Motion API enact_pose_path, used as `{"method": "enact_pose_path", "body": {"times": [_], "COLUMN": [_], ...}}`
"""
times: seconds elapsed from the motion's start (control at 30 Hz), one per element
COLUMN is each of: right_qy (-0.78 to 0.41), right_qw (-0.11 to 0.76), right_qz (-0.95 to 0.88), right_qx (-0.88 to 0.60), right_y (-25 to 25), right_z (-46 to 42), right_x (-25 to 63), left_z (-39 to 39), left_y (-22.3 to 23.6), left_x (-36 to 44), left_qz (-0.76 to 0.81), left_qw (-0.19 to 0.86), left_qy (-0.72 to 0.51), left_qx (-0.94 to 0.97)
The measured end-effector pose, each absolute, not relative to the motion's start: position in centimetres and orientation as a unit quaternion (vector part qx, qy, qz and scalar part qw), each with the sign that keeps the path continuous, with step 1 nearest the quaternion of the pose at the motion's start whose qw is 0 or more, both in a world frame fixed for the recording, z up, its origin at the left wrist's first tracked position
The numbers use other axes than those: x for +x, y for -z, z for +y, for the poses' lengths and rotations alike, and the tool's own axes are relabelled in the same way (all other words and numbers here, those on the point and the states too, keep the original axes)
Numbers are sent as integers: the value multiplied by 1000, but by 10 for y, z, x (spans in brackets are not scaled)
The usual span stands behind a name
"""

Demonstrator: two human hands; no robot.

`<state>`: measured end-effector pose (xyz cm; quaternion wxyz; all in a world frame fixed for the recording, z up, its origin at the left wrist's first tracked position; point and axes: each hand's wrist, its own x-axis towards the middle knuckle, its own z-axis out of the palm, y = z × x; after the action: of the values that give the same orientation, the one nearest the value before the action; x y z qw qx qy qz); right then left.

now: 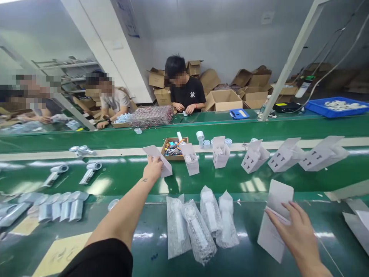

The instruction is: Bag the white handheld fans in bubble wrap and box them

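Observation:
My left hand [152,169] reaches over the green belt, its fingers closed on an upright white cardboard box [165,168] with a raised flap. My right hand [301,231] grips another white box [272,234] between thumb and fingers at the near bench, that box's flap standing up. Between my arms lie several bubble-wrapped pale items [198,231], side by side. Beyond them, open white boxes stand on the belt, among them one box [192,163] beside my left hand and one [255,157] with dark printed pictures.
Pale blue handheld devices [63,206] lie at left near a yellowish sheet [62,254]; two more [90,172] rest on the belt. A small carton [173,157] holds mixed parts. Across the line, a co-worker [187,90] handles a small part. A blue tray [323,109] stands back right.

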<state>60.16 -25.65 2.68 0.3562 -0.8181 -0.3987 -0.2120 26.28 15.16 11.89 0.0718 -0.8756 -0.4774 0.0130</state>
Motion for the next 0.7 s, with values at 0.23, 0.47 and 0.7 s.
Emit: {"method": "enact_pose_path", "body": {"times": [0.23, 0.47, 0.7], "right_qy": [76, 0, -70], "right_qw": [366, 369, 454], "right_qz": [-370, -344, -334], "right_qx": [-851, -863, -823], "right_y": [-31, -29, -30], "right_z": [-264, -284, -292], "right_x": [539, 521, 541], "left_z": [101, -84, -96], "left_y": [-102, -39, -39], "left_x": [299, 409, 437], "left_qz": [-325, 100, 114], "left_qw": [7, -192, -205], "left_qy": [93, -86, -169], "left_qx": [-941, -972, -957]}}
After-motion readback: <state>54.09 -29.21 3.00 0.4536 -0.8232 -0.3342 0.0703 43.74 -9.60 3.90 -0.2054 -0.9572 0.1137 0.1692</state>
